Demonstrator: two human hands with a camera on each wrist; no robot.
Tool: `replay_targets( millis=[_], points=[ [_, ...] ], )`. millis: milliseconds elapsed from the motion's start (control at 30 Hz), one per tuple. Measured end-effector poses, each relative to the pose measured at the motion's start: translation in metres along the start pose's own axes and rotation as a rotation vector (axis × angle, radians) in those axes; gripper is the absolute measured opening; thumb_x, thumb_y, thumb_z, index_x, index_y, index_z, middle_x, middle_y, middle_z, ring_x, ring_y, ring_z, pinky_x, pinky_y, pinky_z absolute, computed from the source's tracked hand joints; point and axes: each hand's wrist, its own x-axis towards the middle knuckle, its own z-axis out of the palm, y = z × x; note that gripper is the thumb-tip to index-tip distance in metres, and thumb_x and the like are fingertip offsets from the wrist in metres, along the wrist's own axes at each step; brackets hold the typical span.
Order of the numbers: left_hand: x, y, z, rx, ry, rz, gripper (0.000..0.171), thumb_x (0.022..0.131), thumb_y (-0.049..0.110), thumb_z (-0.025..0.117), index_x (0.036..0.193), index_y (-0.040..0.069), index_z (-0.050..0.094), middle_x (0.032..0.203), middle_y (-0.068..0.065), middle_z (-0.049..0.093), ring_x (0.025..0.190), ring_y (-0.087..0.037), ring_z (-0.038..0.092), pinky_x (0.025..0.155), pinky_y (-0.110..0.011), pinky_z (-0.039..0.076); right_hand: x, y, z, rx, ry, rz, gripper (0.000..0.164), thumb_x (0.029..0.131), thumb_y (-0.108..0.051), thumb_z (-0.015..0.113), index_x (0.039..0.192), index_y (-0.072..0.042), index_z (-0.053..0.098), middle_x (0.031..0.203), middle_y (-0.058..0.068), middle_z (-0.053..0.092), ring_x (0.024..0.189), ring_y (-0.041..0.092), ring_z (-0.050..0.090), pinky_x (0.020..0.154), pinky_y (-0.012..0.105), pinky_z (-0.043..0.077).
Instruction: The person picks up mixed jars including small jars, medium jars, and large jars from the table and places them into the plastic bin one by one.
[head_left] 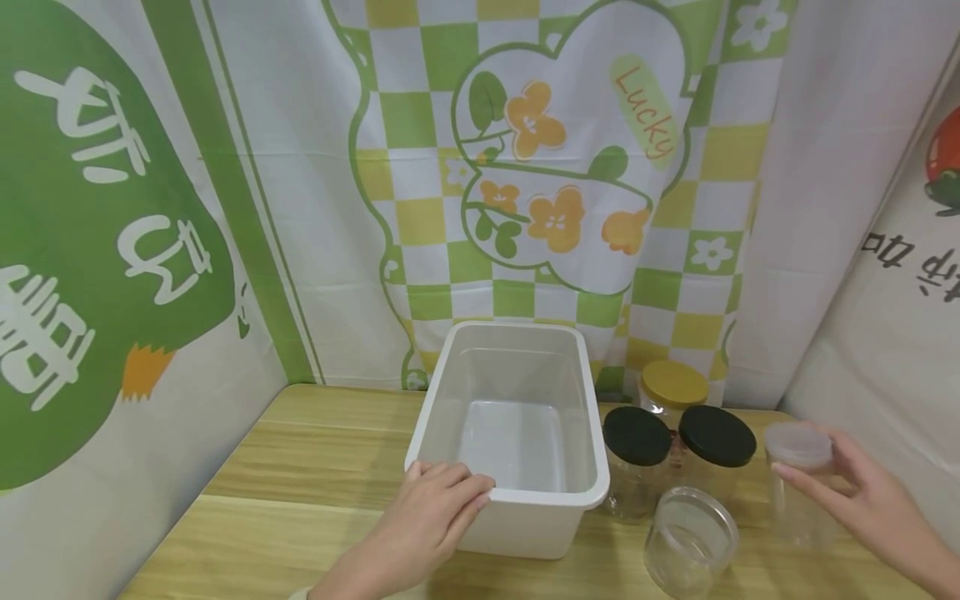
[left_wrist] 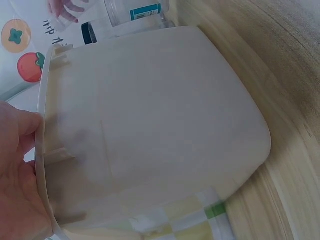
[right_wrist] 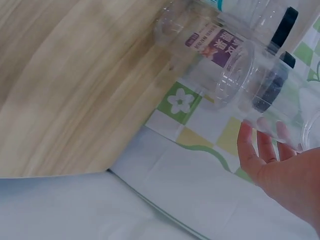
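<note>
On my feed, L hand [head_left: 431, 517] grips the rim of the off-white, deep rectangular plastic tub [head_left: 532, 527] at approx 7 o'clock; R hand [head_left: 877, 493] holds the clear cylindrical jar w/ a translucent lid [head_left: 798, 444], out at 3 o'clock from the tub, fingers and thumb round it. Progress, my read: early. 1 jar in hand, all 5 outside the tub; the other 4 unheld: 2 clear jars w/ round black lids [head_left: 637, 436] at 3 o'clock, a clear jar w/ a yellow lid [head_left: 675, 383] behind them at approx 2, and a clear, squat round jar [head_left: 690, 542] at 4. Hard to tell: whether the held jar's base touches the light wood-grain table [head_left: 315, 450], or if the squat one's capped. Yellow-lid jar's body mostly hidden; L wrist cam is mostly tub wall, w/ R hand cut off up top.
</note>
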Motion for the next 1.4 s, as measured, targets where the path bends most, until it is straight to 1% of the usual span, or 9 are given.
replay_targets(
  millis=[333, 567, 633, 700, 800, 867, 933, 1200, 1400],
  points=[
    [0.001, 0.0, 0.0, 0.0, 0.001, -0.004, 0.015, 0.109, 0.021, 0.058, 0.115, 0.022, 0.073, 0.093, 0.016, 0.062, 0.088, -0.005, 0.057, 0.082, -0.032, 0.036, 0.009, -0.011, -0.004, -0.028, -0.004, -0.018, 0.057, 0.092, -0.01, 0.082, 0.142, -0.008, 0.055, 0.104, -0.033, 0.064, 0.089, -0.012, 0.063, 0.065, 0.014, 0.047],
    [0.001, -0.001, 0.0, 0.004, 0.008, 0.0, 0.015, 0.109, 0.021, 0.058, 0.114, 0.023, 0.073, 0.092, 0.016, 0.061, 0.087, -0.005, 0.057, 0.081, -0.032, 0.036, 0.019, -0.021, -0.01, -0.05, -0.049, 0.011, 0.059, 0.094, -0.016, 0.081, 0.146, -0.009, 0.053, 0.105, -0.033, 0.064, 0.088, -0.012, 0.064, 0.063, 0.022, 0.048],
    [0.002, -0.001, 0.0, 0.003, 0.005, -0.002, 0.015, 0.109, 0.021, 0.058, 0.114, 0.023, 0.073, 0.092, 0.016, 0.061, 0.087, -0.005, 0.057, 0.082, -0.032, 0.036, 0.022, -0.024, -0.01, -0.056, -0.07, 0.029, 0.061, 0.095, -0.018, 0.081, 0.148, -0.007, 0.051, 0.112, -0.022, 0.066, 0.088, -0.012, 0.063, 0.062, 0.024, 0.049],
    [0.002, 0.0, -0.001, -0.002, -0.002, -0.007, 0.015, 0.11, 0.022, 0.058, 0.114, 0.023, 0.073, 0.092, 0.016, 0.062, 0.088, -0.005, 0.057, 0.082, -0.032, 0.036, 0.024, -0.027, -0.01, -0.058, -0.085, 0.035, 0.062, 0.095, -0.018, 0.081, 0.148, -0.006, 0.05, 0.113, -0.019, 0.066, 0.088, -0.012, 0.063, 0.062, 0.025, 0.051],
    [0.002, 0.0, -0.001, -0.006, -0.009, -0.01, 0.016, 0.11, 0.022, 0.057, 0.114, 0.023, 0.073, 0.092, 0.017, 0.061, 0.088, -0.004, 0.057, 0.081, -0.031, 0.036, 0.026, -0.03, -0.011, -0.049, -0.088, 0.012, 0.06, 0.094, -0.015, 0.081, 0.147, -0.01, 0.052, 0.111, -0.021, 0.067, 0.089, -0.012, 0.062, 0.062, 0.025, 0.052],
    [0.002, 0.001, -0.001, -0.005, -0.009, -0.009, 0.016, 0.11, 0.022, 0.057, 0.114, 0.023, 0.072, 0.092, 0.017, 0.061, 0.088, -0.004, 0.056, 0.081, -0.031, 0.036, 0.027, -0.031, -0.011, -0.04, -0.087, -0.004, 0.059, 0.094, -0.014, 0.081, 0.146, -0.011, 0.053, 0.108, -0.031, 0.063, 0.09, -0.011, 0.063, 0.062, 0.025, 0.053],
    [0.002, 0.0, 0.0, -0.002, -0.003, -0.005, 0.016, 0.11, 0.022, 0.058, 0.114, 0.023, 0.073, 0.092, 0.017, 0.061, 0.087, -0.004, 0.056, 0.081, -0.031, 0.036, 0.029, -0.032, -0.012, -0.038, -0.092, -0.01, 0.058, 0.095, -0.015, 0.08, 0.146, -0.011, 0.052, 0.108, -0.034, 0.061, 0.092, -0.012, 0.063, 0.063, 0.025, 0.053],
    [0.003, 0.0, 0.0, 0.01, 0.019, 0.011, 0.015, 0.109, 0.022, 0.058, 0.113, 0.023, 0.072, 0.091, 0.016, 0.061, 0.087, -0.004, 0.056, 0.081, -0.031, 0.036, 0.035, -0.037, -0.011, -0.055, -0.111, -0.022, 0.058, 0.095, -0.016, 0.081, 0.145, -0.007, 0.053, 0.104, -0.03, 0.063, 0.091, -0.013, 0.061, 0.062, 0.026, 0.052],
    [0.001, 0.0, -0.001, 0.008, 0.01, 0.005, 0.015, 0.109, 0.021, 0.058, 0.114, 0.024, 0.072, 0.092, 0.017, 0.061, 0.087, -0.005, 0.056, 0.081, -0.031, 0.035, 0.041, -0.044, -0.011, -0.075, -0.125, -0.034, 0.06, 0.093, -0.018, 0.083, 0.144, -0.007, 0.054, 0.099, -0.021, 0.072, 0.091, -0.013, 0.062, 0.065, 0.025, 0.052]
  ],
)
